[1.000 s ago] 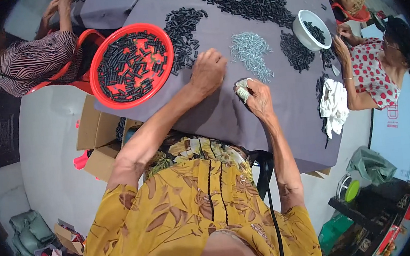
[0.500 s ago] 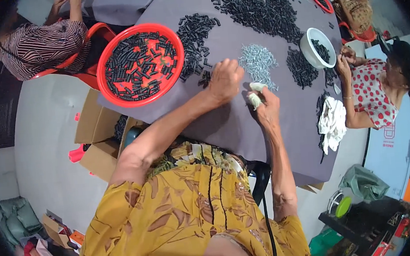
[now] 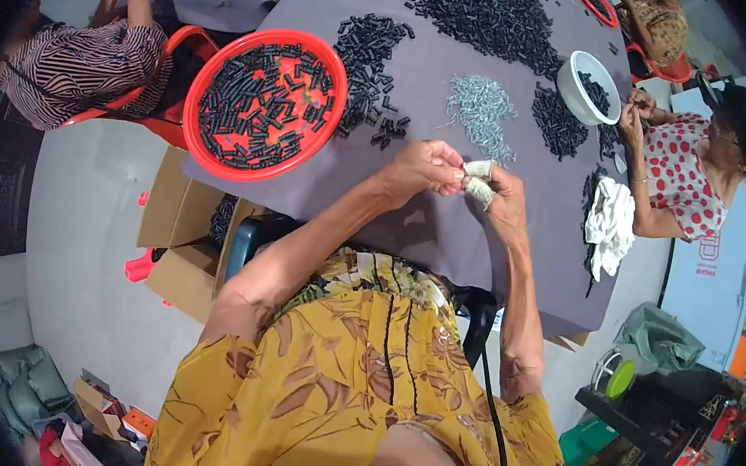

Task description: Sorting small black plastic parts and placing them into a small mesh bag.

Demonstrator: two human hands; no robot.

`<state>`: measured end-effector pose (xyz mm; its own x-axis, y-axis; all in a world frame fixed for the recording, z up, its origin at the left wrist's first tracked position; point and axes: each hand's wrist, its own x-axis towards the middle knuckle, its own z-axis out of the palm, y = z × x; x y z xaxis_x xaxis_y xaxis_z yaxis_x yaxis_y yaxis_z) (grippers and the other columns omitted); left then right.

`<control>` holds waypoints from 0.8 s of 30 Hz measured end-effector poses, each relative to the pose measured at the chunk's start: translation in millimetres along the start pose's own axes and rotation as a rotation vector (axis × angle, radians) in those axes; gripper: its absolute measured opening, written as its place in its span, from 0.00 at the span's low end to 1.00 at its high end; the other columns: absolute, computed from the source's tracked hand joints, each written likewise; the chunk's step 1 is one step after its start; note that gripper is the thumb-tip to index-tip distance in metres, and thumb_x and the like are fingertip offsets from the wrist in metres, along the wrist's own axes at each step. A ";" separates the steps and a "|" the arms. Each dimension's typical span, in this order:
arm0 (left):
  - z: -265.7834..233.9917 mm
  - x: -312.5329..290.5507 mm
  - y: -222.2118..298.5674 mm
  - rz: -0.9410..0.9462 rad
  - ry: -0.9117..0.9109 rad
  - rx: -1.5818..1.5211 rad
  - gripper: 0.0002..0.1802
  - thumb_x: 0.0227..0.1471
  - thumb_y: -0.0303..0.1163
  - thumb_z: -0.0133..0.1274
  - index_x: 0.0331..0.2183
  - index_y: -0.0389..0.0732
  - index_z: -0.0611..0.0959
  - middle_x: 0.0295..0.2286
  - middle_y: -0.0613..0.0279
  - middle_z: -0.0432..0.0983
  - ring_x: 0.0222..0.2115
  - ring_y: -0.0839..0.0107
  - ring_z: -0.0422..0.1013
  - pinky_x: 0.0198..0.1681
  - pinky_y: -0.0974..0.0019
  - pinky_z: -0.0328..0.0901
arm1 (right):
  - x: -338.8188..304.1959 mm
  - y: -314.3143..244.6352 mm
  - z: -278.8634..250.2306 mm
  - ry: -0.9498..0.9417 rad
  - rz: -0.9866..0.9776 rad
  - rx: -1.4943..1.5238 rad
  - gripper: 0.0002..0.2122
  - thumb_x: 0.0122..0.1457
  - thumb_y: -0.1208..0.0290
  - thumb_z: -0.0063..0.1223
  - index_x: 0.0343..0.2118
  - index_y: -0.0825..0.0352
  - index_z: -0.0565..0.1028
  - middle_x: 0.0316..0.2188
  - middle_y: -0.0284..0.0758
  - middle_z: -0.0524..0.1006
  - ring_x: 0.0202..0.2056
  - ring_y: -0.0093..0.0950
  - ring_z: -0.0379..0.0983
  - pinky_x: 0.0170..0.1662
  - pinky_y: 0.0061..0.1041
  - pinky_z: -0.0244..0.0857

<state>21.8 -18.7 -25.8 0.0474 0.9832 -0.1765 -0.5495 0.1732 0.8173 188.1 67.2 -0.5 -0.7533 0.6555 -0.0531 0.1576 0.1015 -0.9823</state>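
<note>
My left hand [image 3: 424, 172] and my right hand [image 3: 505, 205] meet fingertip to fingertip above the near part of the grey table. Both are closed in a pinch, and whatever lies between the fingertips is too small to make out. Pale wrappings [image 3: 478, 190] cover the thumb and forefinger of my right hand. Just beyond the hands lies a heap of small silvery screw-like pieces [image 3: 479, 110]. Short black cylinders form a pile [image 3: 368, 69] to the left, with a few loose black cylinders [image 3: 392, 132] nearer my left hand.
A red basin [image 3: 341, 103] of black cylinders stands at the table's left edge, above an open cardboard box [image 3: 176, 197]. Right of the screws are a white bowl [image 3: 571, 100] and a white cloth [image 3: 610, 226]. Co-workers sit right [image 3: 694, 147] and far left [image 3: 97, 66].
My left hand has come nearer and to the right, and its fingertips now touch those of my right hand. My right hand has shifted slightly right. The whole view has shifted a little.
</note>
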 end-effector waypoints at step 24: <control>-60.9 19.3 22.0 0.507 0.642 1.629 0.09 0.43 0.32 0.48 0.20 0.36 0.76 0.23 0.50 0.67 0.29 0.53 0.67 0.33 0.53 0.64 | 2.5 23.1 0.6 0.091 0.149 0.285 0.04 0.55 0.78 0.49 0.32 0.71 0.73 0.22 0.34 0.74 0.22 0.21 0.70 0.28 0.18 0.63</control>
<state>-40.2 0.6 -44.6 -0.3542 0.8488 0.3925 0.8817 0.1632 0.4427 189.5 70.8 -23.4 -0.6731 0.7131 -0.1962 0.0669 -0.2055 -0.9764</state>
